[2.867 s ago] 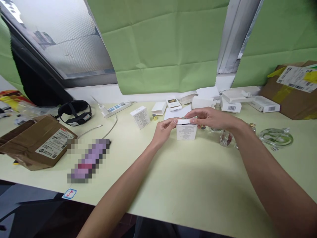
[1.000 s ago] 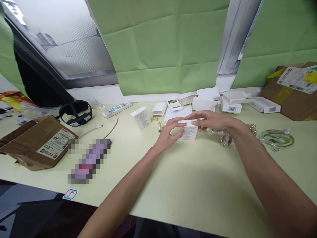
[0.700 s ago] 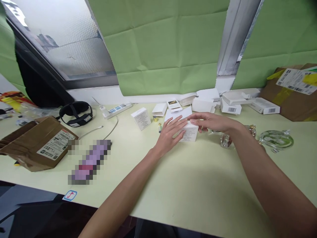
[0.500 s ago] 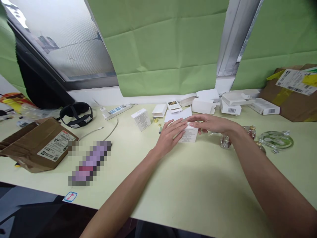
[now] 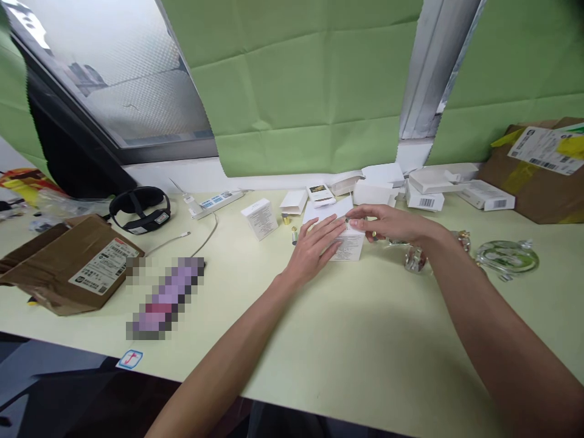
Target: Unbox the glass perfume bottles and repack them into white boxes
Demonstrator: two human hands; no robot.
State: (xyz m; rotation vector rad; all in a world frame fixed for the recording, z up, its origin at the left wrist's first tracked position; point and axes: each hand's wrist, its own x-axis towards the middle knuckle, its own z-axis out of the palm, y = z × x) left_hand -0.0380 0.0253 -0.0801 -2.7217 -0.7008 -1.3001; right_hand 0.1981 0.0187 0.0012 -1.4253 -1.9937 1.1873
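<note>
A small white printed box (image 5: 350,246) lies tipped back on the pale green table (image 5: 356,340). My left hand (image 5: 314,246) rests flat on its front face, fingers stretched out together. My right hand (image 5: 387,222) pinches the box's top edge with fingertips. A second small white box (image 5: 260,218) stands to the left. Small glass bottles (image 5: 414,258) sit just right of my right wrist.
Several white boxes (image 5: 426,185) and a card are piled at the back by the wall. A cardboard box (image 5: 68,261) is at the left, another (image 5: 542,164) at far right. A black headband (image 5: 139,207), a power strip (image 5: 214,201) and a glass dish (image 5: 506,255) also lie here.
The box went from upright between my fingertips to tipped back. My left hand opened and laid flat on its face; my right hand stayed at the top edge.
</note>
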